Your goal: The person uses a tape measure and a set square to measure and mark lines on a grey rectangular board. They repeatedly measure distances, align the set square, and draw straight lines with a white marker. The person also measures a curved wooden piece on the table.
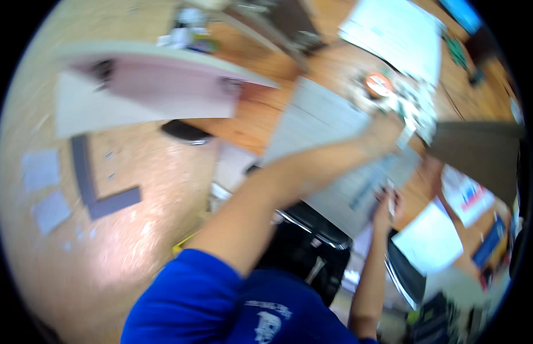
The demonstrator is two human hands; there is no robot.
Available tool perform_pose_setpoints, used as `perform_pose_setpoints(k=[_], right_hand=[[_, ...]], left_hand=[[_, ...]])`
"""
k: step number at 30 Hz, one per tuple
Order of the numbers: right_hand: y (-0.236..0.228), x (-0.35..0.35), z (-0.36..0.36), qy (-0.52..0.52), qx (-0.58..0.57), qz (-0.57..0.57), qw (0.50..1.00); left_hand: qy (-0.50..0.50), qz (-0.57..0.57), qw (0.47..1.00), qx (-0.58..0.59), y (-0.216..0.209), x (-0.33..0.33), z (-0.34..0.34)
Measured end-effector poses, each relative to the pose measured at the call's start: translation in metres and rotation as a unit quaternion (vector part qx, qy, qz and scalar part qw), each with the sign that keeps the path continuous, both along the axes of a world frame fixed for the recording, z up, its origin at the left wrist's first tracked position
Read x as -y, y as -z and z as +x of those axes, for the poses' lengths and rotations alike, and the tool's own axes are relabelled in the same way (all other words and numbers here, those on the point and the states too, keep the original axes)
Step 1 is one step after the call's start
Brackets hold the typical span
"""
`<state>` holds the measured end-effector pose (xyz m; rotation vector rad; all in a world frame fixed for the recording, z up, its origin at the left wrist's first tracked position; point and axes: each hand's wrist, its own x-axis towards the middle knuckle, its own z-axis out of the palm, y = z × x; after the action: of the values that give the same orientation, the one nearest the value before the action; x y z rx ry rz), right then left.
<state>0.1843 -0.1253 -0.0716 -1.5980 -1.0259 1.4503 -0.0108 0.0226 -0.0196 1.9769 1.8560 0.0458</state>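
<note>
My left hand (385,133) reaches across a large grey sheet (318,123) to a jumbled heap of white and clear small items (418,106). Its fingers are smeared by motion, so I cannot tell whether they grip anything. Just beyond them is a round orange-and-white object (378,84), perhaps a tape roll. Closer to me, my right hand (386,205) is closed around a slim white pen-like object (391,202) near the sheet's right edge. Beside that hand, a bluish-grey strip like a ruler (366,192) lies on the sheet.
Papers (395,34) cover the table's far side. A brown panel (478,152) stands at right, above a white sheet (429,238). A pale board (146,97) juts up at left. Black chairs (306,235) sit below the near edge; cut pieces (106,200) lie on the floor.
</note>
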Motion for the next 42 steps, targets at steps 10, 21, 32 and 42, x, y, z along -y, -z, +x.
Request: perform_pose_setpoints(k=[10,21,32,42], right_hand=[[-0.006,0.01,0.007,-0.013,-0.087,0.071,0.994],[-0.078,0.015,0.048,-0.017,-0.098,0.102,0.99],[-0.177,0.068,-0.088,-0.246,-0.049,0.176,0.952],[-0.174,0.222,-0.223,-0.429,0.084,0.025,0.899]], left_hand=[[-0.047,0.033,0.997,-0.059,-0.027,-0.004,-0.001],[-0.322,0.301,0.883,0.158,-0.228,0.186,-0.141],[-0.75,0.57,0.314,0.118,-0.279,0.614,-0.428],[-0.876,0.457,0.147,-0.05,-0.079,0.776,-0.737]])
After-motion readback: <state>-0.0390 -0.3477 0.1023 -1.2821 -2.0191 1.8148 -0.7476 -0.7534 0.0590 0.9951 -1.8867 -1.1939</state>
